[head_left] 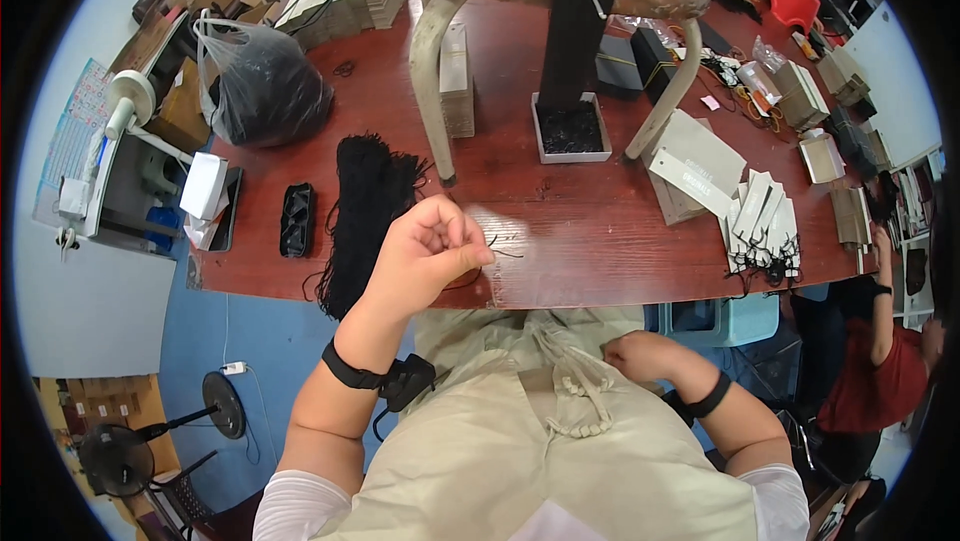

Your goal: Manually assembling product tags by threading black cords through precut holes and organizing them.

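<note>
My left hand point(432, 253) is raised over the front edge of the table, thumb and fingers pinched on a thin black string point(507, 253) whose ends stick out to the right. Just left of that hand lies a thick bundle of black strings point(362, 206). My right hand point(640, 355) rests low at my lap against the pale apron point(470, 421), its fingers curled; whatever they hold, if anything, is hidden. On the table's right part, a fan of pale tags point(762, 221) with black strings lies beside a stack of light grey cards point(698, 169).
A stool point(432, 71) stands on the red-brown table point(560, 216), with a white box point(572, 153) of small black pieces by its legs. Farther left are a black tray point(297, 221) and a filled plastic bag point(265, 86). A person in red point(880, 371) sits at right.
</note>
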Motion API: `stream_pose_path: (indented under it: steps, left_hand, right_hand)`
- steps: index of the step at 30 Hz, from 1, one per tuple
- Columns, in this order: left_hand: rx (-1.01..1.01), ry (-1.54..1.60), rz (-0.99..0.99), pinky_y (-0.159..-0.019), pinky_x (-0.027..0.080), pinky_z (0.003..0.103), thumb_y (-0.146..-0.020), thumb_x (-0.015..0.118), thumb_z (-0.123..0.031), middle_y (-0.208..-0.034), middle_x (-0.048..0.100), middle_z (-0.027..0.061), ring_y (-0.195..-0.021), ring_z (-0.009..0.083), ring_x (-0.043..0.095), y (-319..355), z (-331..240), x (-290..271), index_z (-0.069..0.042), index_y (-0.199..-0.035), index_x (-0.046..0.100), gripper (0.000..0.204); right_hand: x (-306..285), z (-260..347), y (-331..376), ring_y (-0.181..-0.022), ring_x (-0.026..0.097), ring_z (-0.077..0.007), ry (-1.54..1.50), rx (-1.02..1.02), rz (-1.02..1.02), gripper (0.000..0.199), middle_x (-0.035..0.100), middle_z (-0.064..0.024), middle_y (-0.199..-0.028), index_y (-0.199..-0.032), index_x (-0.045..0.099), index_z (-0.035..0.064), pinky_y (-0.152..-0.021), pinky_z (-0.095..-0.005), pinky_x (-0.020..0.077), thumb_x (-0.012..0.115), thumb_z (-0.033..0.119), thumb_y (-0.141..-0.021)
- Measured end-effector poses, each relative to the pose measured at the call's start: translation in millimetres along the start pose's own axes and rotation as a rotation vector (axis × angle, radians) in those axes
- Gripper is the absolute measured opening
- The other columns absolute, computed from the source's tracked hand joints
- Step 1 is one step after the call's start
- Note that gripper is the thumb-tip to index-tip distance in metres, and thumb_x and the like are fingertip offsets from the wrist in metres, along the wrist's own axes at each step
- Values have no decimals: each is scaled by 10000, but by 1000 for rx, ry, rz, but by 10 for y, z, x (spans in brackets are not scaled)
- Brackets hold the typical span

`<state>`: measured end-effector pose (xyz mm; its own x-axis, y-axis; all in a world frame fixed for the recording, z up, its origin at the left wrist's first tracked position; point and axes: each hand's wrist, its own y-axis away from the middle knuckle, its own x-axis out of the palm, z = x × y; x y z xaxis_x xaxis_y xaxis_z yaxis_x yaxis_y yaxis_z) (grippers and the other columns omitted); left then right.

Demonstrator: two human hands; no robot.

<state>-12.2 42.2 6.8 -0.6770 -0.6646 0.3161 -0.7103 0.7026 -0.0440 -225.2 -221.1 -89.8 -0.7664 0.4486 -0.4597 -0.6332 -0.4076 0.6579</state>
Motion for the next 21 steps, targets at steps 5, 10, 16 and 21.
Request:
stream_pose_path:
  steps: [5, 10, 16, 21]
  left_hand:
    - [-18, 47, 11, -640, 465, 223, -790, 659, 78, -794, 581, 57, -716, 102, 558, -70, 73, 38, -74, -774, 431, 274]
    - [-55, -65, -17, -704, 470, 242, -783, 664, 75, -792, 581, 37, -757, 101, 564, -94, 174, 38, -76, -758, 441, 270]
    - [-1, -91, -6, -657, 455, 211, -764, 676, 83, -801, 593, 42, -739, 78, 549, 110, 266, -24, -83, -753, 441, 288]
    - [-30, -83, -91, -630, 430, 207, -739, 699, 67, -786, 584, 39, -704, 76, 522, 305, 249, 17, -91, -764, 447, 299]
  right_hand:
    - [177, -676, -514, -948, 600, -364, 346, 260, -1006, 273, 616, -205, -1057, -997, 615, 16, -785, -429, 472, 549, 241, -857]
    - [98, -659, -884, -952, 599, -356, 367, 88, -723, 264, 613, -203, -1065, -1013, 610, 21, -788, -424, 472, 554, 228, -859]
    - [159, -243, -1280, -965, 597, -340, 12, -292, -185, 236, 614, -199, -1055, -1037, 604, 29, -796, -410, 471, 555, 156, -844]
    - [199, 423, -1410, -943, 596, -321, 58, -365, -398, 253, 628, -170, -981, -1074, 596, 44, -833, -390, 456, 542, 90, -832]
